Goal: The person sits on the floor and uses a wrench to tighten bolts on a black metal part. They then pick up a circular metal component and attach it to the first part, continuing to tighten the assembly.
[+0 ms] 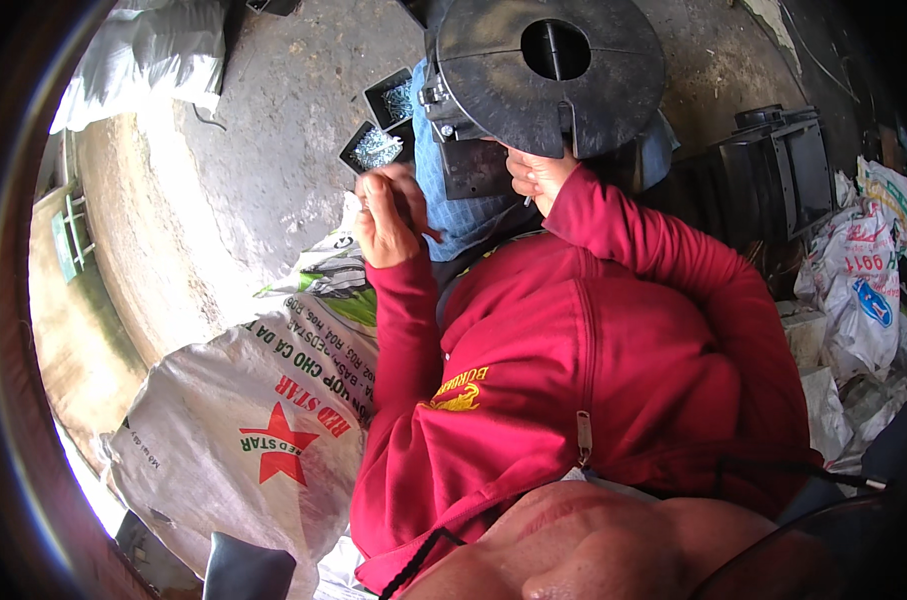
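Observation:
A large black round plastic part (473, 95) with an oval hole and a notch in its near rim rests over my lap. Below that notch my right hand (541, 178) is closed, its fingers partly hidden by the rim. A small metal tip shows beneath its fingers, too little to name. To the left, apart from the part, my left hand (388, 215) is raised with curled fingers pressed together; whatever it may hold is hidden. Just beyond it stand two black bins of small shiny screws, the nearer bin (345, 158) and the farther bin (371, 97).
Light blue cloth (463, 215) covers my lap under the part. A large white printed sack (213, 400) lies at my left. Black box-shaped housings (803, 165) stand at the right, with crumpled white bags (863, 300) nearer. The floor (283, 90) is grey concrete.

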`<state>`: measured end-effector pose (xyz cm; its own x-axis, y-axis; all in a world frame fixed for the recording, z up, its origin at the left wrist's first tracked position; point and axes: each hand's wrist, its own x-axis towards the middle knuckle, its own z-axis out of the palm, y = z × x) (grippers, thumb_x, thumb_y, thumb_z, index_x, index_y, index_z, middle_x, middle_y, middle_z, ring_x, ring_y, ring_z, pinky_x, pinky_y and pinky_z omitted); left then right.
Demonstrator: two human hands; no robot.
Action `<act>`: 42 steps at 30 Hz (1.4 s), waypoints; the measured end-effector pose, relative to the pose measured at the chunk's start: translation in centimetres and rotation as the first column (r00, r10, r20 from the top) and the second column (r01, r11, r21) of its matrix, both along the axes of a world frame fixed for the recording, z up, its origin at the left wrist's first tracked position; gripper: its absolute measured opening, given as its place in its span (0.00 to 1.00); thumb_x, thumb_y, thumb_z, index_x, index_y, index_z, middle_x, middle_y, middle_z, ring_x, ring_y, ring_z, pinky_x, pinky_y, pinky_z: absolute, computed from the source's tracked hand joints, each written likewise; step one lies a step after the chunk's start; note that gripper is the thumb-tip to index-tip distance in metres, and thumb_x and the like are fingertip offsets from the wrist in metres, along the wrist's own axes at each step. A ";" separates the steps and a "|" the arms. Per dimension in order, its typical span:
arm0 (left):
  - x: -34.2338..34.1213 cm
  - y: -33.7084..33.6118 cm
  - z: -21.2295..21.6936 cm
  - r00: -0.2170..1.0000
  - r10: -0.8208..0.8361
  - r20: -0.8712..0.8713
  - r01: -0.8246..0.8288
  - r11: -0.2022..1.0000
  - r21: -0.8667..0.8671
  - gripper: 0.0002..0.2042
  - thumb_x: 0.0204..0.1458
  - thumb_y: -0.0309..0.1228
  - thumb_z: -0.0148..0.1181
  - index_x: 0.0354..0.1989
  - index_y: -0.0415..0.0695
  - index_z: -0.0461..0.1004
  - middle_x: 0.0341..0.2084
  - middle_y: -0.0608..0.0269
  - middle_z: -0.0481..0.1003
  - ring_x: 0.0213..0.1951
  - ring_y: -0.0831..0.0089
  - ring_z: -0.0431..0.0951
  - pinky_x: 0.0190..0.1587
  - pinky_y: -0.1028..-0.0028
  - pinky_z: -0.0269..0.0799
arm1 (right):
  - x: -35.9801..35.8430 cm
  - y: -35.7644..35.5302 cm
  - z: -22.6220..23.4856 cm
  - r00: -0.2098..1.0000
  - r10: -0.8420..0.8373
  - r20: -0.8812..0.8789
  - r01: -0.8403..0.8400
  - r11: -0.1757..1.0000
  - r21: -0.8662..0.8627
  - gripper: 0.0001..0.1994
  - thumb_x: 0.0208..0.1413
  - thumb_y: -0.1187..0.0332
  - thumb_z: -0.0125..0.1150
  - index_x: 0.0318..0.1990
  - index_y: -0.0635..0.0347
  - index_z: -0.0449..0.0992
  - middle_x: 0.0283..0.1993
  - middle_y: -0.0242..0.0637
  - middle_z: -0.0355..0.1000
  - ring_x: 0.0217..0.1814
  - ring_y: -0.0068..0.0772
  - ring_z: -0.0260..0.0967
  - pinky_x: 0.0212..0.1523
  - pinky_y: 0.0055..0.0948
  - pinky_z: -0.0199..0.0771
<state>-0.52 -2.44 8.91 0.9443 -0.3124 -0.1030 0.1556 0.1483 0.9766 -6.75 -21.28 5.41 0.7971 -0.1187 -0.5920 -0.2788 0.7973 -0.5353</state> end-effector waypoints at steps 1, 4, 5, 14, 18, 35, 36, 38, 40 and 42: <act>-1.0 1.4 -1.7 0.996 -0.062 -0.064 0.067 0.995 0.068 0.09 0.69 0.31 0.46 0.45 0.39 0.70 0.24 0.67 0.72 0.18 0.85 0.66 0.20 0.83 0.56 | -0.1 -0.1 -0.4 1.000 0.003 0.023 -0.004 1.000 0.014 0.08 0.65 0.63 0.57 0.43 0.58 0.72 0.20 0.18 0.53 0.16 0.10 0.47 0.15 0.16 0.42; -6.4 1.5 -4.1 0.987 -0.085 -0.140 0.108 0.980 0.166 0.07 0.66 0.27 0.49 0.46 0.38 0.71 0.24 0.67 0.73 0.21 0.84 0.69 0.24 0.83 0.63 | 0.1 -0.1 -1.2 0.999 0.025 0.044 -0.027 0.999 0.037 0.08 0.63 0.63 0.60 0.38 0.55 0.69 0.19 0.19 0.53 0.16 0.11 0.48 0.14 0.17 0.42; -7.8 1.0 -4.1 0.999 -0.040 0.010 0.037 0.981 0.191 0.07 0.66 0.26 0.50 0.47 0.37 0.71 0.25 0.68 0.73 0.21 0.83 0.70 0.26 0.82 0.66 | 0.1 0.0 -0.5 0.999 0.031 0.012 -0.032 0.999 0.018 0.10 0.64 0.64 0.58 0.46 0.60 0.71 0.20 0.19 0.52 0.16 0.10 0.46 0.15 0.16 0.42; -4.5 2.2 0.6 0.794 -0.192 0.577 -0.221 0.792 0.569 0.24 0.58 0.17 0.51 0.65 0.39 0.67 0.25 0.59 0.73 0.22 0.75 0.71 0.26 0.74 0.69 | -0.1 0.2 -0.1 0.999 0.040 -0.018 -0.039 0.999 0.005 0.18 0.65 0.65 0.56 0.57 0.68 0.72 0.21 0.18 0.51 0.18 0.08 0.45 0.17 0.15 0.43; -2.8 0.0 2.4 0.601 -0.273 0.751 -0.334 0.768 0.547 0.28 0.53 0.13 0.53 0.65 0.40 0.67 0.26 0.56 0.73 0.20 0.67 0.68 0.24 0.70 0.68 | 0.0 -0.1 -0.3 0.999 0.047 -0.006 -0.047 0.998 0.030 0.16 0.64 0.65 0.58 0.53 0.65 0.74 0.22 0.17 0.51 0.18 0.09 0.45 0.17 0.15 0.43; -1.9 -0.3 2.5 0.719 -0.293 0.630 -0.220 0.764 0.607 0.25 0.55 0.15 0.55 0.63 0.46 0.71 0.20 0.51 0.75 0.19 0.74 0.74 0.26 0.72 0.72 | 0.2 -0.2 0.3 1.000 0.031 0.000 -0.031 0.999 0.038 0.08 0.61 0.64 0.61 0.41 0.60 0.78 0.19 0.17 0.52 0.16 0.09 0.45 0.16 0.17 0.42; -1.6 -0.4 3.4 0.739 -0.281 0.612 -0.206 0.771 0.603 0.25 0.55 0.15 0.55 0.63 0.45 0.71 0.21 0.54 0.75 0.19 0.74 0.74 0.27 0.72 0.73 | 0.2 -0.3 0.1 1.000 0.023 -0.009 -0.023 0.999 0.038 0.10 0.61 0.64 0.63 0.42 0.60 0.78 0.19 0.17 0.52 0.16 0.09 0.45 0.16 0.16 0.42; -1.8 0.1 3.0 0.702 -0.217 0.679 -0.261 0.808 0.529 0.25 0.55 0.16 0.55 0.64 0.45 0.70 0.22 0.52 0.77 0.19 0.73 0.75 0.25 0.72 0.72 | 0.2 -0.2 0.0 1.000 0.020 -0.020 -0.020 0.999 0.028 0.12 0.60 0.62 0.64 0.44 0.62 0.78 0.18 0.16 0.51 0.16 0.09 0.44 0.16 0.16 0.41; -1.6 0.2 1.9 0.674 -0.281 0.683 -0.281 0.758 0.589 0.25 0.56 0.17 0.55 0.64 0.45 0.70 0.24 0.50 0.78 0.19 0.72 0.75 0.25 0.71 0.71 | 0.3 -0.1 0.1 0.999 0.031 -0.024 -0.030 0.999 0.009 0.14 0.60 0.62 0.65 0.45 0.64 0.77 0.18 0.16 0.50 0.16 0.09 0.44 0.16 0.16 0.41; -0.9 -0.7 0.4 0.670 -0.378 0.639 -0.265 0.683 0.681 0.25 0.56 0.18 0.56 0.64 0.45 0.70 0.23 0.50 0.77 0.18 0.72 0.74 0.25 0.72 0.71 | 0.3 0.2 0.0 0.999 0.028 -0.015 -0.027 0.999 0.017 0.15 0.59 0.61 0.66 0.46 0.64 0.77 0.18 0.15 0.50 0.16 0.09 0.43 0.16 0.16 0.41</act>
<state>-1.42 -3.16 9.35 0.7865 -0.5057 0.3544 -0.6128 -0.5680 0.5494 -6.47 -21.12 5.41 0.7905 -0.0866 -0.6063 -0.3090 0.7984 -0.5169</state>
